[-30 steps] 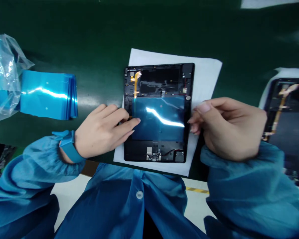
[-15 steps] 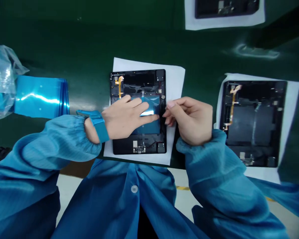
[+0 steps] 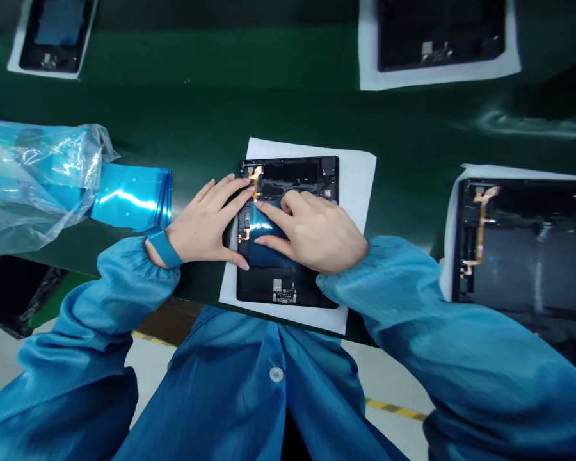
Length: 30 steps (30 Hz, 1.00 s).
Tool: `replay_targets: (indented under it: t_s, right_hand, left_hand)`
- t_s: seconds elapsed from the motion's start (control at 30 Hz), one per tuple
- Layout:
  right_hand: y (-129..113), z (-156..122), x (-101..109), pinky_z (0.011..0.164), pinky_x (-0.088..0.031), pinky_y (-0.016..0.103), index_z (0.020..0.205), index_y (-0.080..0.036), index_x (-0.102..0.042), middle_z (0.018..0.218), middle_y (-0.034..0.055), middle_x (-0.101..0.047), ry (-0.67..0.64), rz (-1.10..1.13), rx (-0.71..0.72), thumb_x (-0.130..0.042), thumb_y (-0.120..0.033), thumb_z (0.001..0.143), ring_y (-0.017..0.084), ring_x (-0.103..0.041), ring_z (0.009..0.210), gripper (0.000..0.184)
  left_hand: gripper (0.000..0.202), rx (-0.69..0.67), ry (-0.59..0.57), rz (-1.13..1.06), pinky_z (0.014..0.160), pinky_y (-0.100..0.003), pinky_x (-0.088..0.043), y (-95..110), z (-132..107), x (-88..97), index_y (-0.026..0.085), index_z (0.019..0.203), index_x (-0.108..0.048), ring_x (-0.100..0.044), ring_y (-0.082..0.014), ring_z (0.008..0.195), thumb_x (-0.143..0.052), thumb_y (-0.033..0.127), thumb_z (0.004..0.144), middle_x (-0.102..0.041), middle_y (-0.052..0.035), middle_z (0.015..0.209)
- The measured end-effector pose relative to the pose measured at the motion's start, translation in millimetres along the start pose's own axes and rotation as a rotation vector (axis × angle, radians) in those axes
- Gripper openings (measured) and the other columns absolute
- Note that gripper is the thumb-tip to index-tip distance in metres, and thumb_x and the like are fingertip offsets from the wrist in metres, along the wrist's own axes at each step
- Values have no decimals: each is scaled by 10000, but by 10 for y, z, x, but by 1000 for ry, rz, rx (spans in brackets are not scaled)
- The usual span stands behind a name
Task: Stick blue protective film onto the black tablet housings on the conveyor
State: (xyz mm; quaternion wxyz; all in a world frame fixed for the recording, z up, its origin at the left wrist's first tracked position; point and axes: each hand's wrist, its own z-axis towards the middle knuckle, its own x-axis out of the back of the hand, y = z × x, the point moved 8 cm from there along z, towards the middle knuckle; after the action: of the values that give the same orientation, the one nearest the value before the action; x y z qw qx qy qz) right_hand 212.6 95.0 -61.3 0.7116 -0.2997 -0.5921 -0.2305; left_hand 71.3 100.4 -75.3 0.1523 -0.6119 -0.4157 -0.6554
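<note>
An opened black tablet housing (image 3: 256, 282) lies on a white sheet (image 3: 358, 176) in front of me, with circuit boards and an orange flex cable (image 3: 256, 176) showing. A shiny blue film (image 3: 266, 256) covers its middle, partly hidden by my right hand (image 3: 319, 230). That hand's index finger and thumb are stretched apart over the film's left part, while its other fingers bend; nothing shows in its grasp. With fingers spread, my left hand (image 3: 208, 221) rests at the housing's left edge, fingertips near the flex cable and thumb by the lower left side.
On the left, a stack of blue film sheets (image 3: 129, 195) sticks out of a clear plastic bag (image 3: 38, 179). Another opened tablet housing (image 3: 509, 256) lies at the right. More housings on white sheets are at the far left (image 3: 52, 54) and far right (image 3: 441, 38).
My left hand has moved off the film to the housing's left edge. My right hand has crossed from the right edge onto the film. The view has shifted, so things sit lower and farther right.
</note>
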Motion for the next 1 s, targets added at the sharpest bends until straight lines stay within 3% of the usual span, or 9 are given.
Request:
replay_targets:
  t_s: [0.2, 0.3, 0.5, 0.63, 0.77, 0.83, 0.9, 1.0]
  right_hand:
    - [-264, -175, 10, 701, -332, 372, 1343, -82, -635, 975, 148, -654, -19, 9, 176, -425, -656, 982, 259, -511, 854, 710]
    - [-317, -279, 62, 706, -336, 360, 1290, -118, -682, 921, 115, -658, 27, 59, 239, -406, -685, 976, 235, -504, 810, 705]
    - [81, -283, 93, 690, -339, 373, 1343, -44, -640, 961, 174, -658, 32, -54, -55, -405, -627, 999, 270, -531, 832, 717]
    - [-184, -351, 67, 678, -343, 370, 1293, -30, -669, 914, 152, -657, 17, -11, 127, -411, -671, 979, 255, -529, 812, 759]
    - [-429, -502, 128, 720, -385, 352, 1232, -103, -714, 886, 103, -663, 71, 125, 292, -442, -667, 976, 222, -536, 804, 677]
    - [-325, -544, 182, 716, -396, 344, 1240, -109, -713, 894, 104, -667, 115, 126, 248, -456, -615, 995, 217, -538, 794, 618]
    - [-75, -547, 205, 703, -403, 344, 1273, -80, -693, 915, 127, -668, 131, 59, 118, -458, -563, 1011, 226, -543, 796, 597]
    - [333, -521, 149, 685, -405, 351, 1316, -57, -664, 973, 167, -659, 66, -40, -81, -423, -581, 1010, 247, -554, 812, 653]
  left_hand:
    - [1278, -6, 19, 0, 1243, -660, -219, -17, -7, -3, 128, 1609, -237, -256, -467, 1526, -585, 929, 676, -313, -245, 1628]
    - [1290, -7, 24, 1, 1246, -649, -221, -22, -10, -7, 118, 1607, -241, -250, -467, 1528, -567, 942, 671, -314, -249, 1626]
    - [1290, -6, 35, -2, 1252, -646, -201, -33, -15, -22, 140, 1617, -216, -227, -468, 1536, -570, 942, 671, -296, -234, 1641]
    - [1296, -1, 55, -28, 1255, -652, -185, -57, -9, -29, 172, 1619, -218, -229, -471, 1535, -609, 934, 648, -301, -228, 1639]
    - [1290, -11, 51, -23, 1253, -657, -188, -57, -6, -33, 162, 1621, -210, -237, -471, 1532, -599, 931, 661, -297, -233, 1640]
    - [1288, -9, 47, -15, 1248, -660, -195, -56, -7, -24, 145, 1618, -214, -234, -474, 1532, -579, 938, 670, -293, -242, 1639]
    - [1293, -9, 37, -2, 1243, -662, -202, -51, -6, -13, 126, 1614, -222, -232, -477, 1532, -557, 948, 673, -292, -250, 1637]
    - [1313, -3, 20, 13, 1239, -665, -205, -52, 0, 3, 116, 1612, -229, -237, -479, 1529, -548, 962, 660, -296, -252, 1635]
